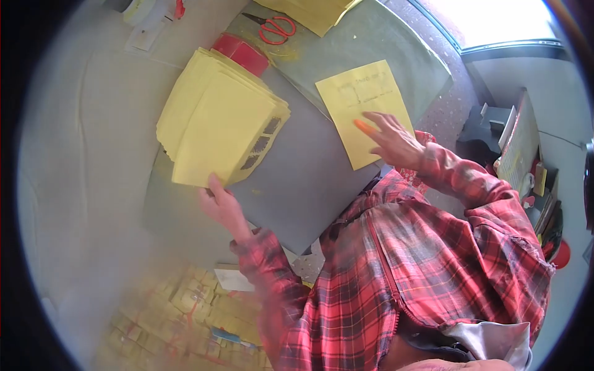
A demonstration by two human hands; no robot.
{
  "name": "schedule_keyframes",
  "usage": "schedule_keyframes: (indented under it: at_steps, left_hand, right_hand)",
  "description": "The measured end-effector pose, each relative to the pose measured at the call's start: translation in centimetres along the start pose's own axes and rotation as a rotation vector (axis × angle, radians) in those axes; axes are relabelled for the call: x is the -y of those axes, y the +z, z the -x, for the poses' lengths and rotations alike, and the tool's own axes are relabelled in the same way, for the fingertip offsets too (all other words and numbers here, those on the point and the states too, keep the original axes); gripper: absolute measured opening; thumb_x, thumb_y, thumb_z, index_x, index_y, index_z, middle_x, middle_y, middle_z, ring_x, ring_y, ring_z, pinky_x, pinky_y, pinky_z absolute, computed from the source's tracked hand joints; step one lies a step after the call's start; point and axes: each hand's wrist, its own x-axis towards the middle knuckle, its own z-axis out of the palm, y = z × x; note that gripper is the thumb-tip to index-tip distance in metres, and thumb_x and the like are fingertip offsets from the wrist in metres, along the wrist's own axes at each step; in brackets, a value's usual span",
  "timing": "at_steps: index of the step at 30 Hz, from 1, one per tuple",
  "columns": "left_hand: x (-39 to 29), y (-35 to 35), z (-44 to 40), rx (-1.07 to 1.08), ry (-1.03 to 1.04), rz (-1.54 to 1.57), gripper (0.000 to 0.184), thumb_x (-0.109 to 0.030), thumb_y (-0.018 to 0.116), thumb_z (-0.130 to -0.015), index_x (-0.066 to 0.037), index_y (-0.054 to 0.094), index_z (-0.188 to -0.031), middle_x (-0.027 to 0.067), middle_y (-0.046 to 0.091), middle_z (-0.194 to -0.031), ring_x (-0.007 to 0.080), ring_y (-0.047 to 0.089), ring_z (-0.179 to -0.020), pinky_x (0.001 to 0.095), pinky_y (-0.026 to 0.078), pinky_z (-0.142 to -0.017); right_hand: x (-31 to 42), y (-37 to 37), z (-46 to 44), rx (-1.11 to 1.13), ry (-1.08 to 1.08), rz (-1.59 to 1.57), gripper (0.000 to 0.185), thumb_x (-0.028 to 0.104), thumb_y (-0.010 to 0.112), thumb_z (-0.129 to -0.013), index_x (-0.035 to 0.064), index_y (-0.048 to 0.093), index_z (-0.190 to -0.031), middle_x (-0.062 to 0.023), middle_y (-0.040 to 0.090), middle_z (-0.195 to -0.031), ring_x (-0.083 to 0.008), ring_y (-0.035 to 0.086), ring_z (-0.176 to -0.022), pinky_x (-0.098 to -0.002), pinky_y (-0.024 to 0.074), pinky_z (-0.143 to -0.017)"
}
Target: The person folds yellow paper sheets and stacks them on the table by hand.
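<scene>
A fanned stack of yellow paper sheets [216, 117] lies on the table, with dark printed blocks along one edge. My left hand [221, 207] pinches the near corner of the top sheet, thumb above and fingers partly hidden beneath. To the right, a single yellow sheet [356, 102] with faint dark print lies flat. Over its lower right part rests my right hand [396, 142], fingers stretched out and apart. One of its fingers wears an orange finger cover [365, 127].
A red block-like object [241, 54] touches the stack's far end. Beyond it lie red-handled scissors [276, 29] and more yellow paper [309, 13]. Bundled yellow paper packs [185, 303] sit at lower left, partly blurred. A grey board [303, 185] covers the table before me.
</scene>
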Motion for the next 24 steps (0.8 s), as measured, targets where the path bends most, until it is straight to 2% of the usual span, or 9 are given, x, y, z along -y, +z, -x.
schedule_keyframes:
  at_steps: [5,9,11,13,15,18,19,20,24]
  left_hand:
    - [0.7,1.5,-0.2,0.023,0.036,-0.005,0.018,-0.019,0.062,-0.106,-0.001,0.059,-0.107,0.0043,0.058,-0.089,0.0103,0.048,-0.064,0.0264,0.042,-0.058]
    - [0.5,2.5,3.1,-0.175,0.08,0.008,0.015,-0.016,0.059,-0.105,-0.002,0.054,-0.108,0.006,0.055,-0.095,0.0124,0.049,-0.068,0.0284,0.044,-0.064]
    - [4.1,3.3,4.3,-0.069,0.21,-0.168,0.014,-0.014,0.062,-0.103,-0.002,0.058,-0.107,0.0067,0.058,-0.091,0.0171,0.053,-0.073,0.0327,0.047,-0.071]
    - [4.1,5.5,7.2,0.21,0.219,-0.263,0.013,-0.013,0.067,-0.098,-0.004,0.064,-0.107,0.0045,0.063,-0.09,0.0168,0.056,-0.078,0.0332,0.049,-0.074]
    - [5.6,8.0,9.6,0.456,0.207,-0.289,0.022,-0.01,0.07,-0.092,-0.005,0.067,-0.113,0.0059,0.067,-0.096,0.0181,0.059,-0.08,0.0335,0.051,-0.077]
    - [7.5,10.9,12.6,0.71,0.306,-0.326,0.046,0.007,0.074,-0.081,-0.005,0.065,-0.124,0.0083,0.067,-0.111,0.0204,0.062,-0.088,0.0353,0.054,-0.08]
    - [8.1,11.5,13.1,0.762,0.404,-0.352,0.051,0.005,0.076,-0.08,-0.006,0.064,-0.128,0.0113,0.066,-0.124,0.024,0.063,-0.097,0.0376,0.054,-0.086]
    - [7.7,12.0,13.4,0.768,0.405,-0.351,0.051,0.005,0.076,-0.08,-0.006,0.064,-0.128,0.0113,0.066,-0.124,0.024,0.063,-0.097,0.0376,0.054,-0.086]
    - [4.8,13.8,13.7,0.732,0.815,-0.387,0.061,0.003,0.078,-0.078,-0.008,0.06,-0.136,0.0148,0.062,-0.136,0.0302,0.062,-0.107,0.0402,0.052,-0.095]
  right_hand:
    - [-4.6,2.4,6.5,0.097,0.09,0.267,0.078,0.018,0.075,-0.085,0.0142,0.047,-0.158,-0.0193,0.034,-0.167,-0.0412,0.037,-0.15,-0.053,0.0359,-0.122]
    - [-6.8,4.4,7.8,-0.021,0.008,0.359,0.071,0.018,0.07,-0.088,0.015,0.049,-0.156,-0.0166,0.034,-0.167,-0.0391,0.037,-0.151,-0.0524,0.0336,-0.123]
    - [-7.3,4.6,7.8,-0.065,0.011,0.341,0.068,0.017,0.068,-0.089,0.0148,0.05,-0.155,-0.016,0.035,-0.166,-0.0383,0.038,-0.15,-0.052,0.0341,-0.122]
    - [-7.4,5.0,7.5,-0.143,-0.008,0.31,0.063,0.016,0.065,-0.091,0.0143,0.052,-0.152,-0.0149,0.038,-0.164,-0.0368,0.041,-0.147,-0.0514,0.0351,-0.121]
    - [-7.4,5.2,7.3,-0.188,-0.009,0.295,0.061,0.015,0.064,-0.092,0.0141,0.053,-0.151,-0.0143,0.039,-0.163,-0.0361,0.042,-0.146,-0.0511,0.0356,-0.12]
    - [-7.7,4.5,7.5,-0.129,-0.006,0.225,0.057,0.015,0.064,-0.091,0.0123,0.056,-0.147,-0.0122,0.048,-0.155,-0.0332,0.048,-0.139,-0.0493,0.0379,-0.117]
    - [-7.8,4.1,7.5,-0.109,-0.007,0.202,0.055,0.014,0.065,-0.091,0.0117,0.057,-0.146,-0.0114,0.051,-0.152,-0.0323,0.049,-0.137,-0.0487,0.0386,-0.116]
    - [-7.9,3.6,7.4,-0.108,-0.001,0.202,0.055,0.014,0.065,-0.091,0.0117,0.057,-0.146,-0.0114,0.051,-0.152,-0.0323,0.049,-0.137,-0.0487,0.0386,-0.116]
    - [-8.8,0.4,6.2,-0.035,-0.023,0.141,0.05,0.011,0.066,-0.088,0.0099,0.063,-0.138,-0.0089,0.066,-0.128,-0.028,0.059,-0.122,-0.0436,0.0437,-0.108]
